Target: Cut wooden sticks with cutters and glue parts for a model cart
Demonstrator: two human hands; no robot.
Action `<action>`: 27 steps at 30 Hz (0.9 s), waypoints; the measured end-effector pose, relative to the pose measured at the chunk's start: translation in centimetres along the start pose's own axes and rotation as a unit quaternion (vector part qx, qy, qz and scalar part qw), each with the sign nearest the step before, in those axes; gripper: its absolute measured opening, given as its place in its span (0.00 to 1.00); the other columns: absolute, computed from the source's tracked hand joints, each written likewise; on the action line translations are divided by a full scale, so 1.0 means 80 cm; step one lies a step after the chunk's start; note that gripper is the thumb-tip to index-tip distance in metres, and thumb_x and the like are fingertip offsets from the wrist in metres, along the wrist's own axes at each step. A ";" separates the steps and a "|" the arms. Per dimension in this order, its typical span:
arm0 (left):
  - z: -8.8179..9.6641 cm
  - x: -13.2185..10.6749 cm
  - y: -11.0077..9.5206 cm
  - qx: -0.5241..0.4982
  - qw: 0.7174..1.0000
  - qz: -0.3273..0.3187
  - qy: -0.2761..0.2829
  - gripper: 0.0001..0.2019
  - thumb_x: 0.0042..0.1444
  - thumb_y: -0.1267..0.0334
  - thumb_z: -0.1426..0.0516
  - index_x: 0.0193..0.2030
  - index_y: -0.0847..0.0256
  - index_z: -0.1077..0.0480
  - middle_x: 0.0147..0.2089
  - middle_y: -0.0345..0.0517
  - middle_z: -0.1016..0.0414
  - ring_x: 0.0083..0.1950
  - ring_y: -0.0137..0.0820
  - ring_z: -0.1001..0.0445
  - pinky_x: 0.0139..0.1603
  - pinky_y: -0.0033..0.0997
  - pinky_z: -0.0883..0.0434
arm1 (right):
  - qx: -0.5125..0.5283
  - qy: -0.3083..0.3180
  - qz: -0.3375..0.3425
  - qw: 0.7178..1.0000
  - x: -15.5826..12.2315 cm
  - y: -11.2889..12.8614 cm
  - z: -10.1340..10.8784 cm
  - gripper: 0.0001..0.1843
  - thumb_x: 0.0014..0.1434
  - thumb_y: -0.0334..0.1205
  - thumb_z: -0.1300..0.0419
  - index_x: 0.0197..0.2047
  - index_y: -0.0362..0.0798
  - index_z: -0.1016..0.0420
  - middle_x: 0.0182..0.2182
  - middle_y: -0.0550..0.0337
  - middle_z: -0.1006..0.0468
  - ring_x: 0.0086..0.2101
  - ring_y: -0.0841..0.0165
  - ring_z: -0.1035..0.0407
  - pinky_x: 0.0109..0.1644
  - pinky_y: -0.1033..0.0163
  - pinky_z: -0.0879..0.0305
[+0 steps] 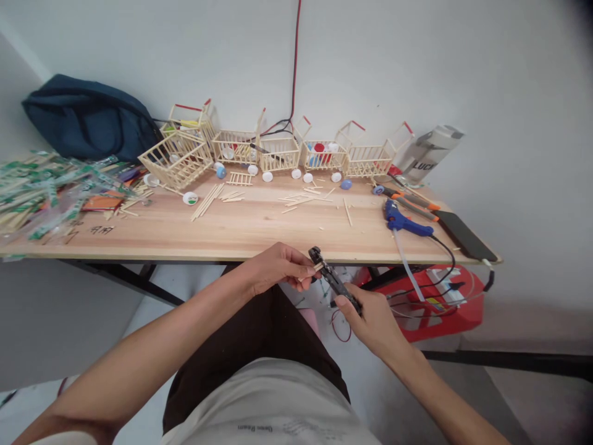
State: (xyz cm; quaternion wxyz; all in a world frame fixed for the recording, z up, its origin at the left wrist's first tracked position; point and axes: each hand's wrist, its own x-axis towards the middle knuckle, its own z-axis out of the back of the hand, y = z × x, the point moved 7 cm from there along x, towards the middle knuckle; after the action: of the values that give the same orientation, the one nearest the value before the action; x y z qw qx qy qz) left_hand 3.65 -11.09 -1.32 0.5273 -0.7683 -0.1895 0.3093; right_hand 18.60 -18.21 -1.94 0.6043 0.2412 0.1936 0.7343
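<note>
- Two things are in your hands, both held just off the front edge of the tabletop [278, 230], over your lap rather than on the wood.
- Your left hand [278, 269] has its grip closed to a pinch. Thumb and fingertips hold a wooden stick [319, 267] by one end, with the free end pointing toward the tool.
- Your right hand [370, 318] has its grip wrapped around the handles of a black cutter [334, 282]. The cutter's head sits at the stick's free end, but it is too small to tell whether it touches the wood.
- The stick looks light, thin and stiff, so it is likelier to snap or splinter than to bend. Pinching it close to the cutter's head should hold it steadier than pinching it far back, with your fingertips off the blades.
- The cutter looks rigid and heavier than the stick, and its handles are the place to hold it.
- On the tabletop:
  - stick-built carts [278, 154] line the back edge
  - loose sticks [208, 201] lie near the middle
  - a blue glue gun [403, 222] lies toward the right edge
  - a dark phone [463, 235] lies by the front right corner
  - a backpack [88, 123] sits at the back left corner
</note>
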 end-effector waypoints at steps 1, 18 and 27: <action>-0.002 0.000 0.000 -0.001 1.000 0.001 0.004 0.12 0.45 0.59 0.35 0.29 0.69 0.24 0.22 0.45 0.28 0.24 0.24 0.32 0.29 0.25 0.38 | 0.003 0.001 0.003 1.000 -0.001 0.000 -0.001 0.26 0.64 0.58 0.55 0.25 0.47 0.37 0.17 0.65 0.39 0.20 0.72 0.45 0.25 0.66 0.51; 0.086 -0.012 -0.045 0.194 0.954 -0.115 -0.196 0.14 0.50 0.55 0.39 0.33 0.66 0.24 0.30 0.46 0.24 0.29 0.27 0.31 0.33 0.27 0.37 | 0.183 -0.060 -0.116 0.974 -0.017 -0.046 -0.017 0.33 0.65 0.60 0.61 0.18 0.49 0.38 0.13 0.61 0.36 0.17 0.71 0.39 0.22 0.66 0.47; 0.248 -0.022 -0.128 0.550 0.666 -0.129 -0.488 0.06 0.50 0.69 0.44 0.27 0.63 0.25 0.29 0.47 0.25 0.36 0.35 0.30 0.36 0.31 0.40 | 0.214 0.014 -0.094 0.972 -0.027 -0.016 -0.078 0.32 0.66 0.59 0.60 0.19 0.48 0.38 0.13 0.62 0.35 0.18 0.71 0.38 0.25 0.67 0.45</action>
State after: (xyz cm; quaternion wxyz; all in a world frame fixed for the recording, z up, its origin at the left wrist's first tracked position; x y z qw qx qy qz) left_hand -10.68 5.40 3.68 0.7207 -0.0465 -0.3122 0.6172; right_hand 16.25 -20.06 -7.96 0.6022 0.3348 0.3764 0.6193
